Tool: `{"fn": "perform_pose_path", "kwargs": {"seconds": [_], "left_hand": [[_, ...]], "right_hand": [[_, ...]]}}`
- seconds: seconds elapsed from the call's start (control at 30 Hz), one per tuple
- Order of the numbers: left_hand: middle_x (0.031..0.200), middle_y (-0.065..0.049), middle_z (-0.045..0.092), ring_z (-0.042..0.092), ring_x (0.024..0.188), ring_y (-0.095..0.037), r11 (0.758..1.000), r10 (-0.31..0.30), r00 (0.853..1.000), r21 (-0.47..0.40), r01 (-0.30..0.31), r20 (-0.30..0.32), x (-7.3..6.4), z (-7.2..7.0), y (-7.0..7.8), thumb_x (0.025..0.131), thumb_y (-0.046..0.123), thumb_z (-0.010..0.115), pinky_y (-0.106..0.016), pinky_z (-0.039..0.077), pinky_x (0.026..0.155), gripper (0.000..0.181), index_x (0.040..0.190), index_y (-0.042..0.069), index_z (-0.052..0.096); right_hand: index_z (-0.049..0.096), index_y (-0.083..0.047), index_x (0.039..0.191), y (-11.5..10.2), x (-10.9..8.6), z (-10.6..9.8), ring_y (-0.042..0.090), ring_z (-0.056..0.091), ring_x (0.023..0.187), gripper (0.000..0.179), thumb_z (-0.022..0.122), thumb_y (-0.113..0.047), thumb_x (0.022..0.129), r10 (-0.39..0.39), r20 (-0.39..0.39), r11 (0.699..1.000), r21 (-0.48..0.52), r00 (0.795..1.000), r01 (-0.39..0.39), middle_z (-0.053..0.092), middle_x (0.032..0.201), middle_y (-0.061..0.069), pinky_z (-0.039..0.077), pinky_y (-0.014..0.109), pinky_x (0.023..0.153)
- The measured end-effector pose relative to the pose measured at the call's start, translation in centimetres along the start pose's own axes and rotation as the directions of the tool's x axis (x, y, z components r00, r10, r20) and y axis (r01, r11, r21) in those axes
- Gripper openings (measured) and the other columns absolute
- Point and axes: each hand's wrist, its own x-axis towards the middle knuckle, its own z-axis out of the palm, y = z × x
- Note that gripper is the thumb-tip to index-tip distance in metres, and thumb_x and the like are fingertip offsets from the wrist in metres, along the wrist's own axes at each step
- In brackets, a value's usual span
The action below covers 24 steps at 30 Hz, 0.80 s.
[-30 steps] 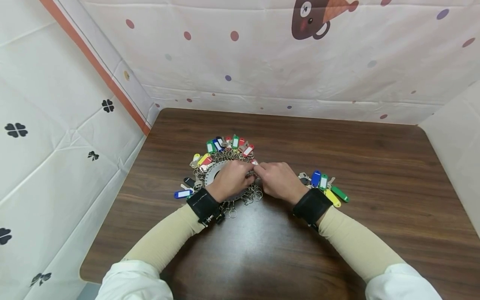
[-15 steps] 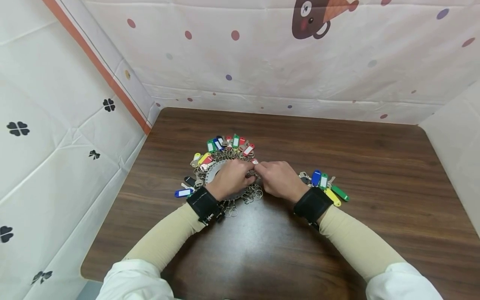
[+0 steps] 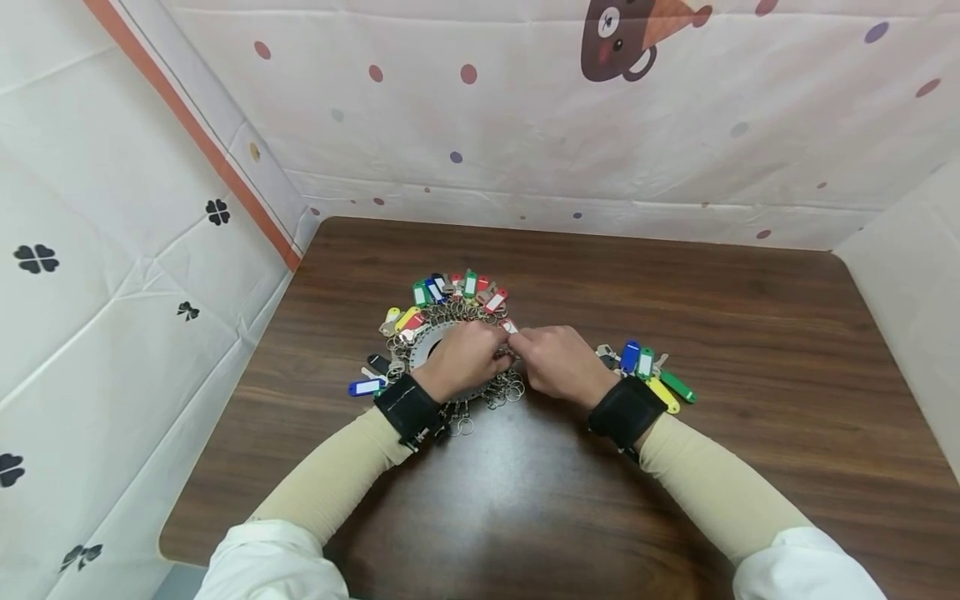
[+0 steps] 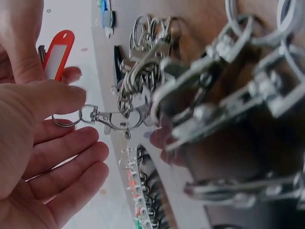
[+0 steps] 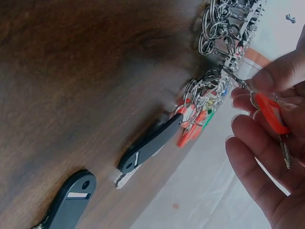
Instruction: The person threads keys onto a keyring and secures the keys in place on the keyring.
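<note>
In the middle of the head view, the right hand (image 3: 562, 362) pinches a flat red plastic tag (image 4: 60, 53). The left hand (image 3: 467, 356) pinches its round silver metal ring (image 4: 65, 125), seemingly to get it onto a shiny metal clip (image 4: 103, 117). The next move likely needs slow, careful turning.

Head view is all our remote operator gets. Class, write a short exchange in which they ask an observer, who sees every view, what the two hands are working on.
Operator: The left hand hides its own fingertips. What is it pinching?
Observer: The left wrist view shows a metal ring under its thumb, linked to a swivel clasp.
Operator: At the right hand I see only a small tag at the fingertips. Is anything with it?
Observer: Yes: the right wrist view shows a metal key sticking out beside that red tag.
</note>
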Motion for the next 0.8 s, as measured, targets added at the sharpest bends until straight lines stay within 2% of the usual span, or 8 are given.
{"fn": "perform_pose_path", "kwargs": {"seconds": [0.13, 0.2, 0.3, 0.37, 0.43, 0.6, 0.7, 0.8], "left_hand": [[0.076, 0.000, 0.072, 0.064, 0.065, -0.012, 1.000, 0.007, 1.000, 0.013, -0.007, -0.011, -0.1, 0.2, 0.0, 0.092, 0.021, 0.077, -0.030, 0.053, 0.059, 0.012, 0.087, 0.011, 0.073], [0.083, -0.001, 0.076, 0.068, 0.070, -0.013, 1.000, 0.019, 1.000, -0.004, -0.019, -0.020, -0.2, 0.3, -0.1, 0.092, 0.019, 0.077, -0.030, 0.056, 0.062, 0.010, 0.095, 0.010, 0.075], [0.102, -0.004, 0.080, 0.074, 0.085, -0.015, 0.996, 0.039, 0.999, -0.078, -0.039, -0.001, -0.2, 0.3, -0.4, 0.092, 0.019, 0.079, -0.031, 0.061, 0.074, 0.026, 0.115, 0.008, 0.075], [0.115, -0.004, 0.079, 0.076, 0.098, -0.016, 0.987, 0.043, 0.998, -0.159, -0.036, 0.041, -0.1, 0.2, -0.7, 0.092, 0.020, 0.080, -0.032, 0.062, 0.085, 0.039, 0.129, 0.009, 0.072], [0.121, -0.005, 0.078, 0.075, 0.105, -0.017, 0.972, 0.038, 0.995, -0.234, -0.015, 0.094, 0.0, 0.1, -1.0, 0.092, 0.022, 0.080, -0.032, 0.061, 0.091, 0.043, 0.132, 0.010, 0.071], [0.124, -0.005, 0.077, 0.075, 0.106, -0.016, 0.911, 0.038, 0.979, -0.410, 0.048, 0.199, 0.3, -0.3, -2.1, 0.091, 0.021, 0.081, -0.032, 0.061, 0.094, 0.044, 0.132, 0.011, 0.071], [0.123, -0.006, 0.078, 0.075, 0.110, -0.017, 0.848, 0.047, 0.975, -0.524, 0.076, 0.218, 0.5, -0.4, -2.6, 0.089, 0.015, 0.082, -0.031, 0.060, 0.097, 0.040, 0.128, 0.009, 0.073], [0.120, -0.007, 0.078, 0.075, 0.111, -0.018, 0.798, 0.050, 0.974, -0.595, 0.094, 0.220, 0.5, -0.5, -2.9, 0.089, 0.011, 0.082, -0.028, 0.059, 0.097, 0.036, 0.124, 0.008, 0.075]], "right_hand": [[0.067, -0.009, 0.090, 0.1, -0.1, 0.0, 0.012, 0.046, 0.055, 0.009, 0.068, 0.000, 0.089, 0.000, 0.014, 1.000, -0.011, 1.000, 0.001, 0.056, 0.066, -0.002, 0.044, 0.027, 0.053], [0.067, -0.009, 0.091, 0.1, -0.1, 0.0, 0.012, 0.048, 0.056, 0.007, 0.068, -0.002, 0.090, -0.009, 0.020, 1.000, -0.017, 1.000, 0.009, 0.059, 0.067, -0.001, 0.045, 0.027, 0.053], [0.068, -0.009, 0.092, 0.2, -0.2, 0.0, 0.012, 0.051, 0.058, 0.006, 0.071, -0.004, 0.090, -0.021, 0.020, 1.000, -0.021, 1.000, 0.021, 0.065, 0.072, 0.000, 0.049, 0.028, 0.055], [0.067, -0.009, 0.093, 0.3, -0.2, 0.0, 0.012, 0.052, 0.059, 0.006, 0.072, -0.005, 0.090, -0.030, 0.019, 0.999, -0.017, 0.999, 0.031, 0.067, 0.074, 0.000, 0.050, 0.028, 0.057], [0.068, -0.008, 0.094, 0.3, -0.2, 0.0, 0.012, 0.052, 0.059, 0.008, 0.074, -0.005, 0.090, -0.041, 0.014, 0.999, -0.009, 0.999, 0.041, 0.068, 0.076, 0.000, 0.051, 0.027, 0.058], [0.071, -0.008, 0.098, 0.5, -0.3, 0.1, 0.013, 0.057, 0.062, 0.012, 0.078, -0.005, 0.088, -0.071, -0.010, 0.997, 0.018, 0.997, 0.071, 0.072, 0.079, 0.001, 0.058, 0.028, 0.064], [0.073, -0.008, 0.098, 0.6, -0.4, 0.1, 0.013, 0.061, 0.064, 0.011, 0.078, -0.006, 0.089, -0.085, -0.022, 0.996, 0.037, 0.996, 0.086, 0.073, 0.081, 0.001, 0.060, 0.029, 0.067], [0.073, -0.008, 0.097, 0.6, -0.3, 0.1, 0.013, 0.061, 0.065, 0.009, 0.076, -0.004, 0.090, -0.096, -0.025, 0.994, 0.050, 0.995, 0.097, 0.071, 0.080, 0.000, 0.059, 0.028, 0.067]]}}
